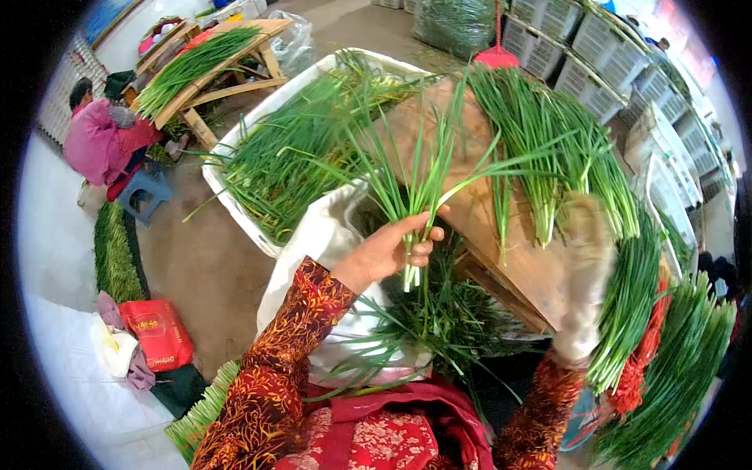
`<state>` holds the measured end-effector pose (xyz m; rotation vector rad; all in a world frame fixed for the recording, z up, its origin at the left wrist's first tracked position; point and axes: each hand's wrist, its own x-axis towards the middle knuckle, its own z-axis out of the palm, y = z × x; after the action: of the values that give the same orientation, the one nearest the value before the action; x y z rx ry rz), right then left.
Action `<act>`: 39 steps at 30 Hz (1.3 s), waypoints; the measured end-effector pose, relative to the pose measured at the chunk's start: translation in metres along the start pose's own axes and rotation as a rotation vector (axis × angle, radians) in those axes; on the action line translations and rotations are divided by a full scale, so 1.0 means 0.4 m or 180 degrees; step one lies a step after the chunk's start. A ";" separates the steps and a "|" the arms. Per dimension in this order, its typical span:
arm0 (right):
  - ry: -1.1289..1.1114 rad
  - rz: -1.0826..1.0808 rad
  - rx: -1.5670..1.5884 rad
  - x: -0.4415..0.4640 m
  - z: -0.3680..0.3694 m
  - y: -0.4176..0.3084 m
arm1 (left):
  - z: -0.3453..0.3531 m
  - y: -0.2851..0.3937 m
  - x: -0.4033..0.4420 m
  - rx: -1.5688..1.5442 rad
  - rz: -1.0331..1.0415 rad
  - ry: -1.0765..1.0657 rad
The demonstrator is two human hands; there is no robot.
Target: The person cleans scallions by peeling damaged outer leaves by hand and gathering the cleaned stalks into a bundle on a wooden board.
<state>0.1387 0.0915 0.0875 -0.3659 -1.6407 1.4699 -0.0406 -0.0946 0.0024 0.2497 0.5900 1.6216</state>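
Observation:
My bare left hand [385, 251] is closed around a small bunch of Chinese chives [423, 196], with the pale stem ends pointing down and the green leaves fanning upward. My right hand [584, 258] wears a whitish glove and is smeared by motion, so its fingers cannot be made out. It is over the right side of a wooden board [509, 274], close to a pile of chives [540, 141] lying there. Below my left hand, loose green leaves [446, 313] hang over a white sack [294, 254] in front of me.
A white tub [233, 210] full of loose chives stands ahead to the left. More chives [666, 376] are heaped at my right beside red netting [644, 364]. Another person [102, 145] sits at a wooden rack [188, 110]. Stacked crates [599, 59] stand at the back right.

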 end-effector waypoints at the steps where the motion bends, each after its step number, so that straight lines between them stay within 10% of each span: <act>1: -0.0304 0.0696 -0.0710 -0.036 0.041 0.004 | 0.009 -0.019 0.008 -0.0151 -0.0096 -0.0095; 4: -0.1012 0.1990 -0.1043 -0.090 0.124 0.070 | 0.039 -0.064 0.017 -0.0264 -0.0324 -0.0154; 21: -0.1319 0.2830 0.0702 -0.063 0.128 0.128 | 0.076 -0.122 0.009 0.0183 -0.0491 -0.0325; 29: 0.0365 0.1785 0.0897 -0.003 0.072 0.096 | 0.060 -0.069 -0.076 0.0238 -0.0141 -0.0570; 39: -0.1128 0.0043 -0.3024 -0.191 0.149 0.053 | 0.069 -0.101 0.030 0.1583 0.0956 0.0540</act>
<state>0.1304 0.0037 0.0423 -0.6489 -2.5699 0.6833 0.0058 -0.0753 0.0030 0.5932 1.1301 1.7729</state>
